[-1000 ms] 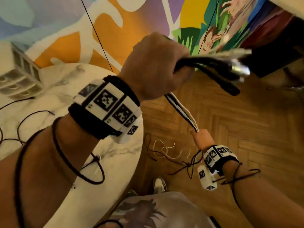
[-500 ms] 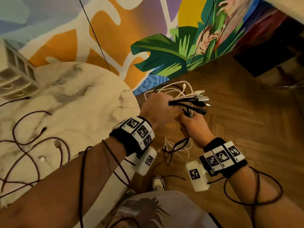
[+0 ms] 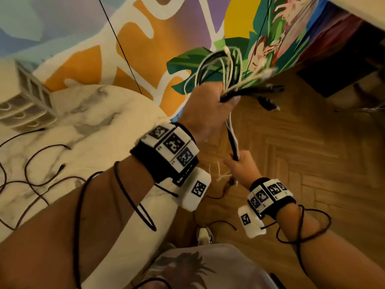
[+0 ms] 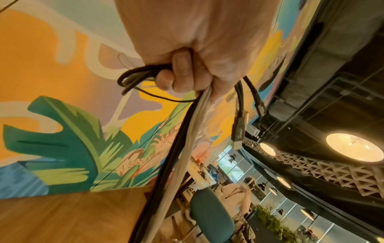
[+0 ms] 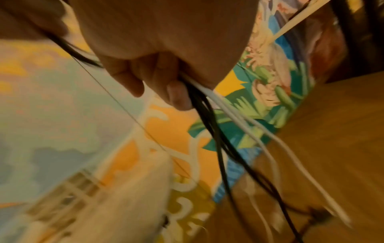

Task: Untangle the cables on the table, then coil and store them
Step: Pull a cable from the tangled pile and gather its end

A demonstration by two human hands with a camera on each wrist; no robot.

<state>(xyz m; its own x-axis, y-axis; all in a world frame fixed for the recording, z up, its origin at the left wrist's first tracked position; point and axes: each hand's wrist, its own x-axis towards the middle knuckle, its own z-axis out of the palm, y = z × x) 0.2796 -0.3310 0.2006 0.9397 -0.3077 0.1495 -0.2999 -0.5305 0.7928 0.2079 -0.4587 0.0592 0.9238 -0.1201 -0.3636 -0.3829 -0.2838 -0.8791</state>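
Observation:
My left hand (image 3: 210,107) is raised beside the table edge and grips a bundle of black and white cables (image 3: 218,69). Their loops and plugs stick out above my fist. The straight strands (image 3: 232,140) run down from it to my right hand (image 3: 239,163), which holds them lower down over the floor. In the left wrist view my left hand (image 4: 187,74) curls round the bundle (image 4: 182,148), and two plugs (image 4: 239,128) hang beside it. In the right wrist view the right hand (image 5: 162,85) clasps black and white strands (image 5: 218,131). Thin dark cables (image 3: 41,163) lie spread on the marble table (image 3: 93,113).
A white compartment organiser (image 3: 23,101) stands at the table's back left. Loose cable ends (image 3: 220,176) hang over the wooden floor (image 3: 312,163) below my right hand. Thin dark cords loop round both forearms. A painted wall (image 3: 145,49) rises behind the table.
Half a second ago both hands were together at the bundle. Now my left hand has lifted it up and away, and my right hand is lower on the strands, stretching them straight.

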